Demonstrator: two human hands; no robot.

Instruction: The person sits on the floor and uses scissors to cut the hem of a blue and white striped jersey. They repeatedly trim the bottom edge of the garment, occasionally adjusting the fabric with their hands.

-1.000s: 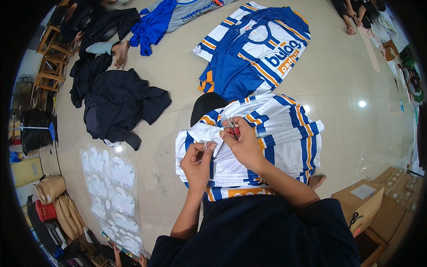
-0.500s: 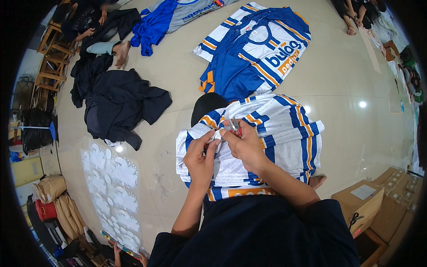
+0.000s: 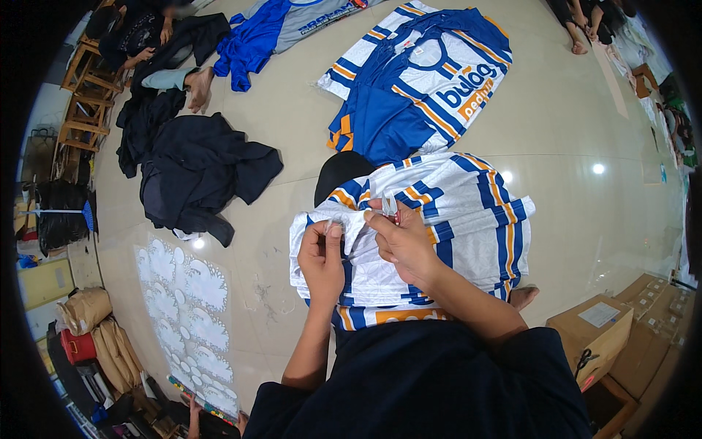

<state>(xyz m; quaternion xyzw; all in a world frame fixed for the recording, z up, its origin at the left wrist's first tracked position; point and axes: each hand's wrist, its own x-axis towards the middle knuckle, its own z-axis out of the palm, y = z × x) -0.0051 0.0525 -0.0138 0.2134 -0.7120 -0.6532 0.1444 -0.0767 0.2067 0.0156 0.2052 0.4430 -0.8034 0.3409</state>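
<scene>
A white jersey (image 3: 475, 263) with blue and orange stripes lies bunched across my lap. My left hand (image 3: 322, 260) is closed in a pinch on a white edge of it, with some pale strands or scraps at the fingertips. My right hand (image 3: 404, 247) holds small red-handled metal snips (image 3: 387, 209) pointing up, and its thumb presses on the raised white cloth just right of my left fingers. A bare foot (image 3: 523, 297) shows beside the jersey.
Blue-and-white jerseys (image 3: 409, 88), a blue-grey shirt (image 3: 248, 51) and dark clothing (image 3: 197, 168) lie on the tiled floor (image 3: 585, 205). White cut-out sheets (image 3: 183, 307) lie left, cardboard boxes (image 3: 643, 329) right. Other people (image 3: 135, 44) sit around the edges.
My left hand has moved up toward my right hand, then slightly back left, lifting the white cloth between them. The snips have shifted slightly right in my right hand.
</scene>
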